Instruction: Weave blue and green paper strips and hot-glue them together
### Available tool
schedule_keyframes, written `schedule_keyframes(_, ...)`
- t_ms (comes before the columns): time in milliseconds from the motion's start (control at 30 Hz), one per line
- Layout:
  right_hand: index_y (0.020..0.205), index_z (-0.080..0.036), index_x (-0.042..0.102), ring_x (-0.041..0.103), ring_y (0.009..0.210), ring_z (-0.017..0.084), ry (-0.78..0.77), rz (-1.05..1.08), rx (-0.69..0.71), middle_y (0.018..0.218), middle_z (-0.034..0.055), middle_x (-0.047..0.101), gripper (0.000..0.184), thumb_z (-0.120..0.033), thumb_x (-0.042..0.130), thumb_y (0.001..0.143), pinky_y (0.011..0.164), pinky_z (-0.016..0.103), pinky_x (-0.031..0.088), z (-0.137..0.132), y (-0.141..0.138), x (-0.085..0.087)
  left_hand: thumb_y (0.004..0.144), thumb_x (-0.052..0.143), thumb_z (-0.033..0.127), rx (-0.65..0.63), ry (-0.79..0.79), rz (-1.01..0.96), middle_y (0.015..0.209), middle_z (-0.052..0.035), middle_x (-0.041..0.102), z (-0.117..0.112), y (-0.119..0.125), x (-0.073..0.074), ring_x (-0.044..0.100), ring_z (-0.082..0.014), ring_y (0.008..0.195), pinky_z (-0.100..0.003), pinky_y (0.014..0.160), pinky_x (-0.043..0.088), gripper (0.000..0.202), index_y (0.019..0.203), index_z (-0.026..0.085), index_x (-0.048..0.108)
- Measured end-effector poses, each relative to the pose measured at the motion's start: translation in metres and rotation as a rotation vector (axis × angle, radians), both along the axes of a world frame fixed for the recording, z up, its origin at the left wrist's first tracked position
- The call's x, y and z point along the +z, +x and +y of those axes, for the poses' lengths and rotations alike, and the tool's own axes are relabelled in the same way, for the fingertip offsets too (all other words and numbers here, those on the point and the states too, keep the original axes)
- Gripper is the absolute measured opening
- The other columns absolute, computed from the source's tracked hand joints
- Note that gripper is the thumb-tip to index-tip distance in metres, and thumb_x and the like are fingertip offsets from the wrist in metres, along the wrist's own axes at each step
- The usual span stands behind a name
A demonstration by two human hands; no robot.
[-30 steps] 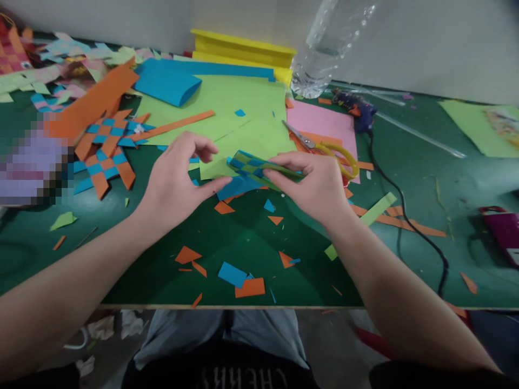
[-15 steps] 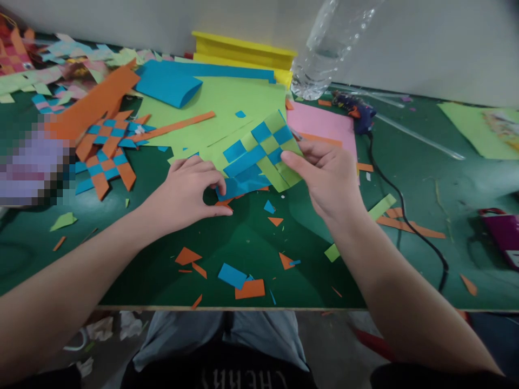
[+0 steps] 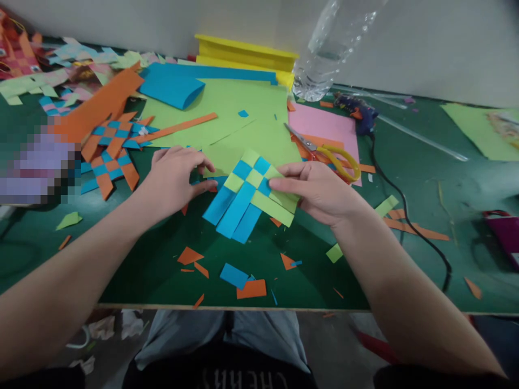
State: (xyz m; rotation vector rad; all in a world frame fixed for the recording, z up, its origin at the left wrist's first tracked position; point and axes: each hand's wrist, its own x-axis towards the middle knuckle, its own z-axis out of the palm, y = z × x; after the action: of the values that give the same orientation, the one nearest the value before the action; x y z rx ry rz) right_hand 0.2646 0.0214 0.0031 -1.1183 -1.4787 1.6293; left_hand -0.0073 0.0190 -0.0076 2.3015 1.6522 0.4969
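A woven mat of blue and light green paper strips (image 3: 245,197) lies flat on the green table (image 3: 251,254), its loose blue ends pointing toward me. My right hand (image 3: 320,190) pinches the mat's right green edge between thumb and fingers. Just left of the mat, my left hand (image 3: 172,178) rests on the table with fingers curled, the thumb near the mat's left corner; what the fingertips press on is hidden. Large light green sheets (image 3: 227,116) lie just behind the mat.
Yellow-handled scissors (image 3: 328,154) lie on a pink sheet (image 3: 328,127) at the right. A glue gun (image 3: 359,113) with a black cord, a clear plastic bottle (image 3: 332,48), yellow folded card (image 3: 243,51), orange-and-blue woven pieces (image 3: 111,154) and several paper scraps surround the work.
My right hand lifted the woven mat up on edge, turned it over and laid it flat nearer to me. My left hand stayed low on the table beside it.
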Motion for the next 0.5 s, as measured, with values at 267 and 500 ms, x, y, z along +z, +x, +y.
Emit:
schedule_keyframes(267,0.091,-0.021,0.080,0.075,0.070,0.019,0.575,-0.612,0.047,0.085,0.0031,0.081,0.024,-0.043,0.076,0.081,0.062,0.029,0.057,-0.011,-0.007,0.002,0.091,0.058,0.041,-0.044,0.073,-0.091,0.089,-0.0052,0.072,-0.007,0.003,0.001,0.064,-0.0295,0.093,-0.057,0.101,0.038,0.020,0.100,0.027,0.068)
schedule_keyframes(500,0.096,-0.018,0.077,0.074,0.084,0.025,1.141,-0.798,-0.051,0.088,0.0076,0.080,0.030,-0.045,0.067,0.091,0.078,0.039,0.055,-0.010,-0.003,-0.005,0.092,0.057,0.048,-0.153,0.036,-0.079,0.097,-0.0050,0.074,-0.012,0.010,0.008,0.066,-0.0285,0.098,-0.049,0.101,0.038,0.029,0.104,0.025,0.069)
